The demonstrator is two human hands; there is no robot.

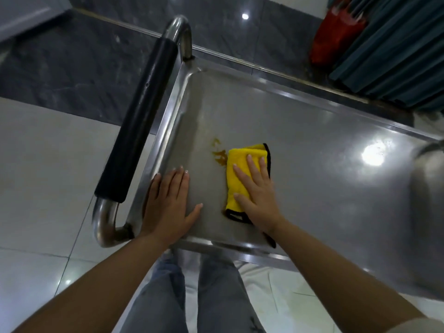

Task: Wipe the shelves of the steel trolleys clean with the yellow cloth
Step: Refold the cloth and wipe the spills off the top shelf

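Observation:
The steel trolley's top shelf point(312, 145) fills the middle of the view. A folded yellow cloth point(236, 169) with black edging lies on it near the left end. My right hand point(257, 193) presses flat on the cloth with straight fingers. An orange-brown stain point(219, 155) marks the steel just left of the cloth. My left hand point(168, 203) rests flat on the shelf's near left corner, fingers straight, holding nothing.
The trolley's handle bar with a black foam grip point(137, 121) runs along the left end. Dark marble skirting and pale floor tiles lie beyond. A red object point(336, 32) and teal curtain folds point(396, 49) stand at the upper right. My legs show below the shelf.

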